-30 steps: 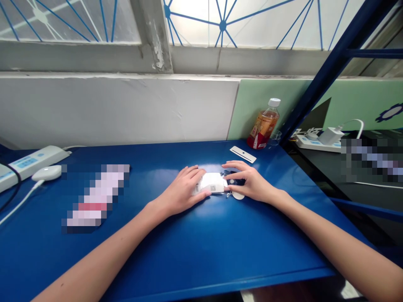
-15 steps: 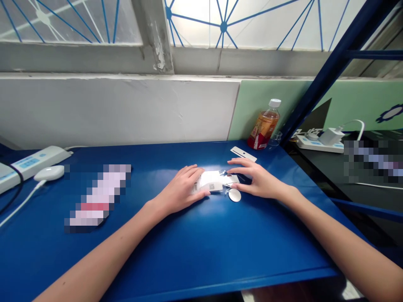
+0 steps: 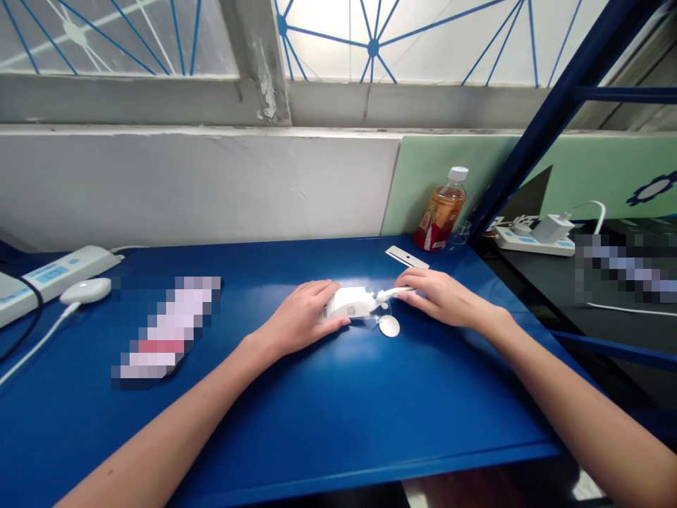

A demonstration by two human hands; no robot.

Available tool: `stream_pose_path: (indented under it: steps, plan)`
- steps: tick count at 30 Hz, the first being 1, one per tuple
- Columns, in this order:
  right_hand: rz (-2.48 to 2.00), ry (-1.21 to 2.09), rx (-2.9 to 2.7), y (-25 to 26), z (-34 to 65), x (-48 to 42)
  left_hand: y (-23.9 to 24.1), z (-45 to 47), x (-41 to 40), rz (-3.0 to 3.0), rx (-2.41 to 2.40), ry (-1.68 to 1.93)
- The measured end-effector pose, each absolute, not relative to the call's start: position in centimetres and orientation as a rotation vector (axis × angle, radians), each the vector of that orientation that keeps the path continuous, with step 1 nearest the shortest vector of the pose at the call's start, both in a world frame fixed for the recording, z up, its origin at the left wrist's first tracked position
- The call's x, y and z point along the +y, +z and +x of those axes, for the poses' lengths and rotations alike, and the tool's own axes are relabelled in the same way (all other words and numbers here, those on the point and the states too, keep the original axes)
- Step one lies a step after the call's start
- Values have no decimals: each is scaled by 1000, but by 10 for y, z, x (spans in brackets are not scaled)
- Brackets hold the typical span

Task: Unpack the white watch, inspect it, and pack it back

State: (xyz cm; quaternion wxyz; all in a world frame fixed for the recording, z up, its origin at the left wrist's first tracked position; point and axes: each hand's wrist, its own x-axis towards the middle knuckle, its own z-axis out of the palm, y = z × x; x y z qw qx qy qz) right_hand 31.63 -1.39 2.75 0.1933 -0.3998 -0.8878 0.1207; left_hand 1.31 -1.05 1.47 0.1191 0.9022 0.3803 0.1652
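My left hand [image 3: 309, 310] is closed on the left end of a small clear plastic packet [image 3: 355, 305], which has a white label printed with a square code. The packet rests on the blue desk. At its right end a thin white strip [image 3: 390, 293] sticks out and rises slightly. My right hand [image 3: 436, 296] pinches the far end of that strip between thumb and fingers; whether it is a card or a cable I cannot tell. A white round disc [image 3: 389, 326] lies just below the strip, beside the packet.
Behind my right hand lies a flat white slotted card [image 3: 407, 257]. A drink bottle [image 3: 441, 212] leans near the blue frame post [image 3: 523, 134]. On the left are a blurred-out phone-like object [image 3: 163, 328], a white mouse-shaped device [image 3: 85, 291] with a cable, and a power strip [image 3: 58, 275].
My right hand's fingers have gone from spread around the packet's end to pinching the white strip, which is now lifted and drawn out a little to the right. My left hand stays on the packet.
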Motion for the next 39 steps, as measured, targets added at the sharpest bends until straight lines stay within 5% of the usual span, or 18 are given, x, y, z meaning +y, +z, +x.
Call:
stream_pose_path:
  steps: [12,22,31,39]
  plan:
    - [-1298,509,-1805,10,307,-9,21,12,-6,2610,1114,420]
    - [-989,1412,-1100,-2,278,-7,27,17,6,2660,1045,430]
    - [-894,1493,-767,31,278,-16,15,15,-1,2625,1063,494]
    - [-683,2011,-952,66,236,-14,21,15,-7,2673,941,605]
